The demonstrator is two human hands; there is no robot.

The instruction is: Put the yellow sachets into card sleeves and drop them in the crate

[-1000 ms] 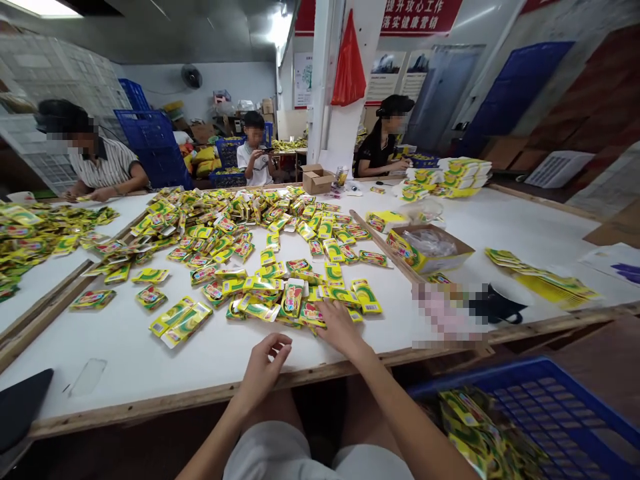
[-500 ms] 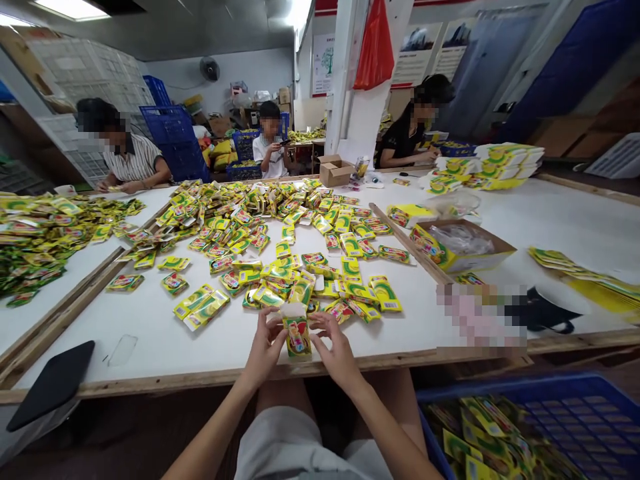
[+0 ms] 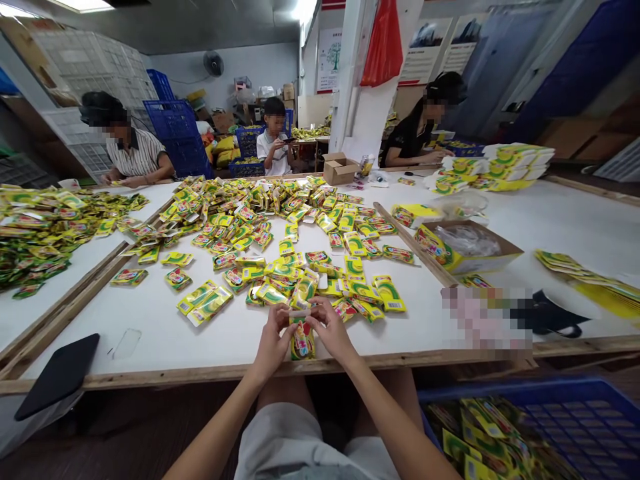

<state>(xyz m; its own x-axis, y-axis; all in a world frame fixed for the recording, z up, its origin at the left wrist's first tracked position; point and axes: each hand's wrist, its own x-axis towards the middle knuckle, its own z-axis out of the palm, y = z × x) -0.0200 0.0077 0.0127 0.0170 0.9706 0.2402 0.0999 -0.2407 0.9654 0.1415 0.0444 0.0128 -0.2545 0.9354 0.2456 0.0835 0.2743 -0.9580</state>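
Note:
A small yellow-and-green printed carton [image 3: 303,341] is held upright at the table's front edge, its white top flap bent over. My left hand [image 3: 274,337] is closed on its left side, fingertips and thumb near the flap. On the opposite side, my right hand [image 3: 331,331] pinches the top corner with thumb and fingers. Just beyond my hands lies a loose pile of similar cartons [image 3: 285,273], some flat, some filled out. Two cartons [image 3: 204,301] rest side by side to the left.
A dark phone-like slab [image 3: 59,377] overhangs the front left edge. Wooden strips [image 3: 415,247] divide the white table. An opened carton tray [image 3: 467,247] holds clear plastic. Below right, a blue crate [image 3: 565,387] contains more cartons. Several people sit across the table.
The carton's white top flap stood up before and is now folded down. Both hands have closed in toward the carton's top. The view has shifted slightly.

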